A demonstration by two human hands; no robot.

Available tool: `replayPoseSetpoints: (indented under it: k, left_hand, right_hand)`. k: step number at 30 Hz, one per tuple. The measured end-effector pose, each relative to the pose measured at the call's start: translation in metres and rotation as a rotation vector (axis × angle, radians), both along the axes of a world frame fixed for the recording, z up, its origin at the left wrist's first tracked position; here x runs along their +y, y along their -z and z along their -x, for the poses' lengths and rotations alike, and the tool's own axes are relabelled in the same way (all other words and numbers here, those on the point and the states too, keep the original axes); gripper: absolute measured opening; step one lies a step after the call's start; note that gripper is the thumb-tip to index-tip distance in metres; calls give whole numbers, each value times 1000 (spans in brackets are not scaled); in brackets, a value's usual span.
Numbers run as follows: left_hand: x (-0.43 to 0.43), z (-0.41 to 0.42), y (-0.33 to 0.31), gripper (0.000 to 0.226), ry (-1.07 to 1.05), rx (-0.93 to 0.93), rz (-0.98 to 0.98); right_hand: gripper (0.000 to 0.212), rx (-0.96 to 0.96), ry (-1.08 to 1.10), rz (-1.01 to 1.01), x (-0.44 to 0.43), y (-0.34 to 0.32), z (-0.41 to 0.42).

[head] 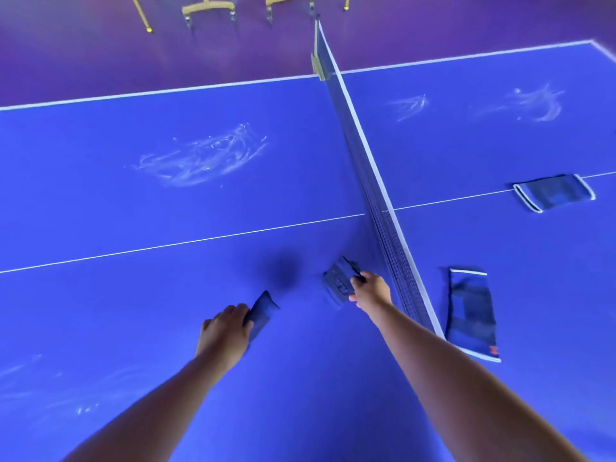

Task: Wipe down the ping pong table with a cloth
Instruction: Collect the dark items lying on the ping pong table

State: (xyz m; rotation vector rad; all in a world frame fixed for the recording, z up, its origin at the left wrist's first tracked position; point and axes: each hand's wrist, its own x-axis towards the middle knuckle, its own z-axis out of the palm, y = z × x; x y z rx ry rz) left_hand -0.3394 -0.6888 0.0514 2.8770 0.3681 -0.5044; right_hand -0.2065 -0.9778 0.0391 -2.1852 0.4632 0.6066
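Note:
The blue ping pong table (166, 228) fills the view, with its net (376, 195) running from the far edge toward me. My left hand (226, 331) grips a folded dark blue cloth (261, 313) against the table surface on the left half. My right hand (370, 291) holds a second dark blue cloth (340, 281) just left of the net. White smears (203, 158) mark the left half further out. More smears (533, 103) lie on the right half, and faint ones (50, 388) sit near my left forearm.
Two more folded blue cloths lie on the right half: one (471, 315) beside the net, one (553, 192) on the centre line. Yellow chair legs (208, 10) stand on the purple floor beyond the far edge.

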Motion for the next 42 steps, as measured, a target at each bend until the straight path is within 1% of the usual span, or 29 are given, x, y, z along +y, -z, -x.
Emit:
replayPoseSetpoints:
  k: [2, 4, 6, 8, 10, 12, 14, 15, 17, 19, 21, 24, 28, 30, 32, 34, 37, 39, 40, 42]
  left_hand:
    - [-3, -6, 8, 17, -6, 3, 16]
    - [-7, -12, 13, 16, 16, 16, 29]
    - [-10, -20, 19, 15, 37, 22, 54]
    - [-13, -28, 23, 15, 32, 35, 73]
    - [-15, -34, 26, 15, 19, 55, 88]
    - [-18, -37, 31, 13, 8, 69, 101]
    - [-22, -36, 31, 15, -7, 92, 119]
    - [-23, -34, 30, 16, -15, 101, 131]
    - [-26, -30, 24, 15, -61, 108, 170]
    - [-25, -25, 16, 11, -153, 105, 260]
    - [-23, -20, 6, 7, -263, 107, 373]
    - [-21, -16, -15, 9, -368, 84, 482]
    - [-25, -2, -51, 9, -362, 30, 537]
    - [-29, 8, -68, 16, -320, -8, 563]
    - [-35, 18, -78, 32, -244, -37, 622]
    - [-48, 29, -88, 42, -174, -36, 714]
    - [-79, 48, -108, 41, -125, 0, 931]
    - [-105, 61, -123, 39, -118, 60, 1090]
    - [-119, 68, -132, 37, -107, 86, 1146]
    - [-145, 80, -147, 34, -75, 116, 1209]
  right_hand:
    - [22, 37, -38, 152, -7, 17, -5]
    - [41, 86, -61, 293, -14, 36, -9]
    - [54, 82, -69, 342, -17, 49, -12]
    - [58, 21, -69, 340, -13, 58, -20]
    - [61, -36, -124, 360, -9, 61, -27]
    - [59, -26, -176, 379, -5, 65, -31]
    - [56, 43, -169, 381, 1, 68, -29]
    - [52, 79, -152, 370, 3, 70, -28]
    - [36, 118, -152, 350, 7, 72, -21]
    - [29, 108, -170, 335, 9, 66, -10]
    - [29, 31, -239, 320, 10, 55, 5]
    - [26, -53, -431, 270, 8, 28, 21]
    - [14, 28, -804, 249, 4, -32, 49]
    - [15, 35, -892, 195, 2, -65, 69]
    - [20, -16, -909, 141, 0, -97, 89]
    - [21, -78, -884, 112, -2, -128, 111]
    - [18, -172, -786, 105, -10, -164, 144]
    - [13, -194, -702, 123, -22, -180, 162]
    - [22, -202, -661, 135, -30, -185, 171]
    - [44, -294, -574, 216, -52, -188, 187]
